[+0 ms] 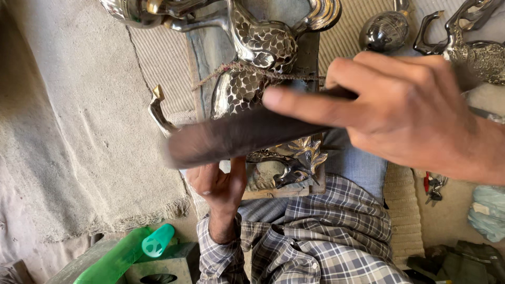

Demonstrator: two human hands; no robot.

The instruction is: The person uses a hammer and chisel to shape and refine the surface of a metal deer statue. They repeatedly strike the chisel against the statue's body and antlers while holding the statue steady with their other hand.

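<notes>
My right hand (410, 108) grips a long dark flat tool (236, 135), blurred by motion, with the index finger stretched along it. The tool lies across a shiny engraved metal figure (258, 58) with a scale pattern, tied down with cord on a wooden block (279, 192). My left hand (218, 184) sits below the tool at the near edge of the block, fingers curled against the figure's lower part. Whether it grips it is hidden by the tool. My checked shirt sleeve (226, 257) shows at the bottom.
More polished metal pieces lie at the top: a round one (384, 30) and an ornate curved one (473, 47). A grey cloth (89, 131) covers the floor to the left. A green plastic bottle (131, 252) lies at the bottom left. Small red-handled tools (434, 186) sit on the right.
</notes>
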